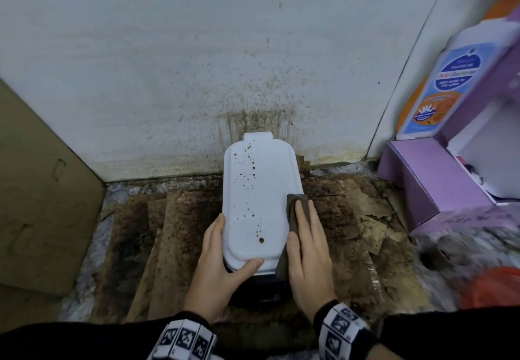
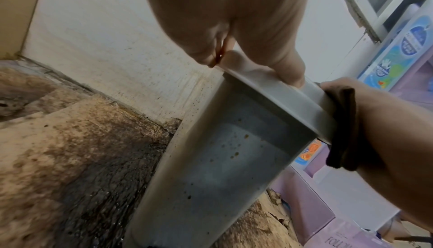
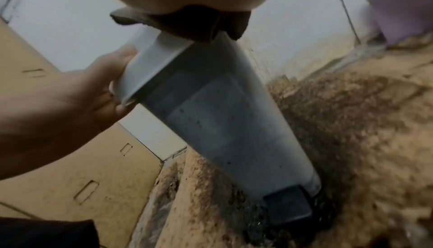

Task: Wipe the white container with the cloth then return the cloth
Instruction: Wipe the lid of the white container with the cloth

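- Plainly, the tall white plastic container with its flat, brown-spattered lid (image 1: 257, 199) stood on the stained, peeling brown cardboard sheets (image 1: 174, 227), close against the splashed white wall (image 1: 168, 78), so I worked on it where it was
- My left hand (image 1: 222, 258) gripped the near left corner of the lid, fingers curled along the left edge and thumb laid over the front rim; I judged that this was to keep the tall thing from rocking while I rubbed it
- My right hand (image 1: 306, 247) lay flat with its fingers nearly straight, pressing the folded dark grey-brown cloth (image 1: 295, 210) against the lid's right edge and the upper right side; nothing was clenched, the cloth was only pinned under my palm and fingers
- From the left wrist view the cloth (image 2: 344, 128) wrapped over the rim's corner, which suited cleaning the edge first
- Brown drops dotted the middle of the lid, and specks showed on the container's side (image 2: 225, 159), so I reckoned the wiping was barely begun
- A purple cardboard box (image 1: 433, 179) and a white bottle with a blue and orange label (image 1: 447, 86) stood to the right, well apart; where the cloth belonged I could not tell
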